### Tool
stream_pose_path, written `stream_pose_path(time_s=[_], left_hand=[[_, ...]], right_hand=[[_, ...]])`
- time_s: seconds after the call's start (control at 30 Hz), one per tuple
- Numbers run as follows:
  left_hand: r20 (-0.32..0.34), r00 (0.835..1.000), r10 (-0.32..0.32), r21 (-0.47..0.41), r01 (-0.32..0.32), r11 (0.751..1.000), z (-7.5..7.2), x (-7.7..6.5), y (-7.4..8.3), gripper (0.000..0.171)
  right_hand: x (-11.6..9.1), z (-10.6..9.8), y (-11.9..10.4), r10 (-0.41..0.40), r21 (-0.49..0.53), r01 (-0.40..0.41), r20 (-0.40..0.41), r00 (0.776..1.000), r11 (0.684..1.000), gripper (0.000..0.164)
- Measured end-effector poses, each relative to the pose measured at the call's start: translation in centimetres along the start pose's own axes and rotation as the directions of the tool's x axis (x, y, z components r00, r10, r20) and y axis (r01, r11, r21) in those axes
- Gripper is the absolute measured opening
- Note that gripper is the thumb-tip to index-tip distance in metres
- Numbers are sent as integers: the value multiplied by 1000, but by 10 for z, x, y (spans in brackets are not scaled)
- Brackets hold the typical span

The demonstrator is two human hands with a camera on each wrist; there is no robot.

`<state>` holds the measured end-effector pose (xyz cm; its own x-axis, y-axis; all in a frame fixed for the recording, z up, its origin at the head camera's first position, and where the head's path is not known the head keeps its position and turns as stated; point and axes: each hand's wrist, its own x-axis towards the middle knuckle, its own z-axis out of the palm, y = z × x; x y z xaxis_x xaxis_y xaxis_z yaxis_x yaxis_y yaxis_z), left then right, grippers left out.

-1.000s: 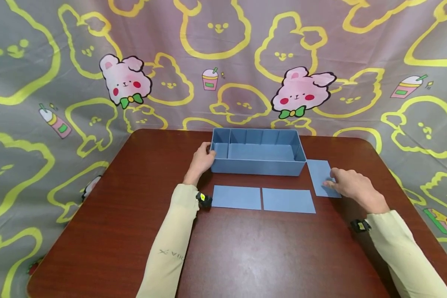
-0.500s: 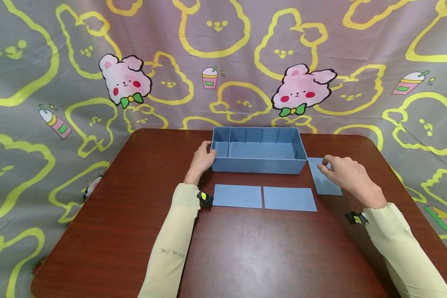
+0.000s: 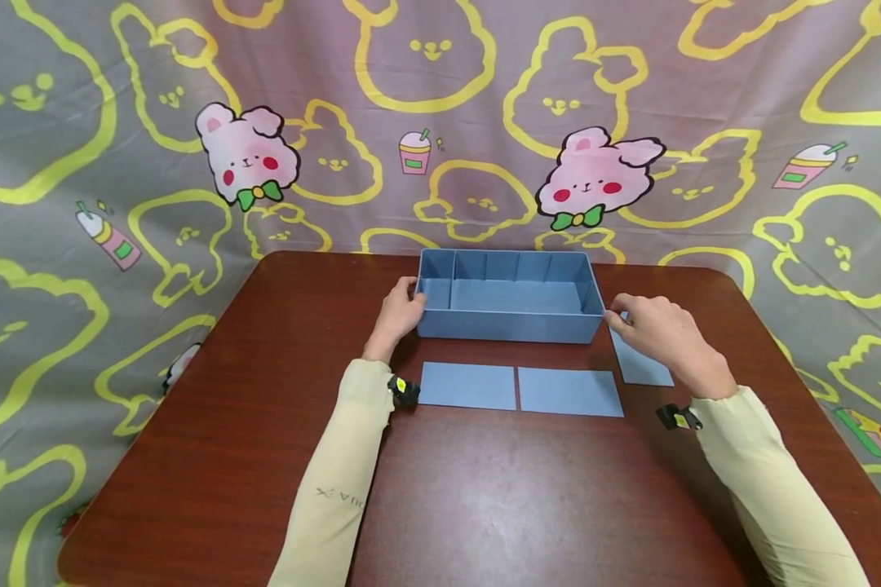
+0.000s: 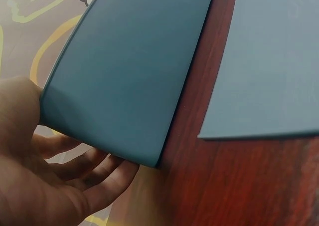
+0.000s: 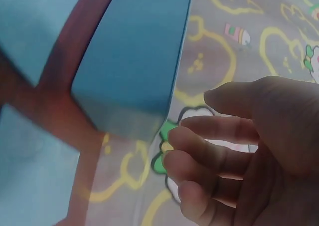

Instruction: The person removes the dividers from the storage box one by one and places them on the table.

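Observation:
A blue divided storage box stands toward the back of the table, a partition cutting off its narrow left compartment. My left hand grips its left end; in the left wrist view the thumb is at the upper corner and the fingers lie along the end wall. Beside the right front corner is my right hand, fingers loosely curved. In the right wrist view nothing lies between those fingers, and a gap separates them from the box. One flat blue rectangular panel lies partly hidden under this hand.
Two more flat blue panels, a left one and a right one, lie side by side in front of the box. The brown table ends at a patterned curtain behind and at both sides.
My right hand has risen off the right panel and moved left and away from me to the box's right front corner. My left hand and the panels keep their places.

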<state>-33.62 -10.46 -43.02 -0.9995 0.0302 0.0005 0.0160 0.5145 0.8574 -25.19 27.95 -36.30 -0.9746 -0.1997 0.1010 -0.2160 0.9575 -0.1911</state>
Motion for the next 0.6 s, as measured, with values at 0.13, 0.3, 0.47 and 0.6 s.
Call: stream_pose_path(time_s=[0.13, 0.3, 0.47, 0.6], left_hand=[[-6, 1000, 1, 15, 0, 1000, 0, 0, -2, 51], [-5, 1000, 10, 8, -10, 1000, -1, 0, -1, 50], [-8, 1000, 10, 0, -10, 1000, 0, 1, 1, 50], [0, 1000, 3, 1, -3, 1000, 1, 2, 0, 50]], right_hand=[[12, 1, -17, -52, 11, 52, -20, 998, 999, 23], [23, 3, -36, -102, 47, 105, -73, 992, 993, 24], [33, 9, -48, -131, 83, 144, -145, 981, 986, 21], [40, 16, -57, -129, 122, 153, -184, 974, 981, 21]])
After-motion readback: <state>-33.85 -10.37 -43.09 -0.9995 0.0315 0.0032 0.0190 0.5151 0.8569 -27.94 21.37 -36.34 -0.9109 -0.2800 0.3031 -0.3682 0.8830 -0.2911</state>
